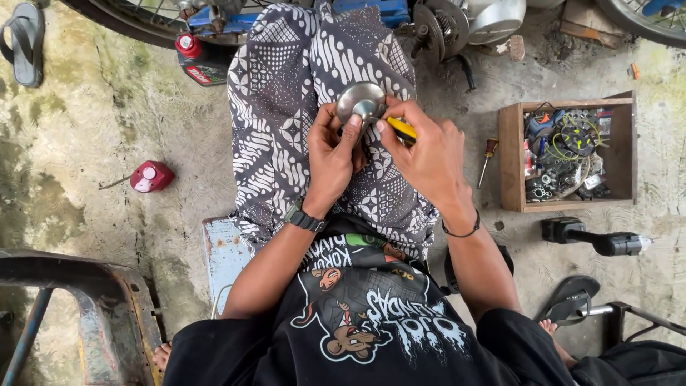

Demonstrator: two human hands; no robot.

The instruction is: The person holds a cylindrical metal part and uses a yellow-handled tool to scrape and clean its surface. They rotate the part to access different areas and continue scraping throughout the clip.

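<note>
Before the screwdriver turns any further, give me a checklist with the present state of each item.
1. Left hand holds the round metal cover by its rim: ok.
2. Right hand has a closed grip on the yellow-handled screwdriver: ok.
3. Screwdriver tip seated in a screw: cannot tell, hidden behind the cover.
4. Cover backed by the patterned cloth over the lap: ok.
5. Wooden parts box beside the right hand: ok.

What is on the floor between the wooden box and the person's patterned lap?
A small screwdriver with a reddish-brown handle lies on the bare concrete between the wooden box and the patterned cloth over the lap, seen in the head view.
</note>
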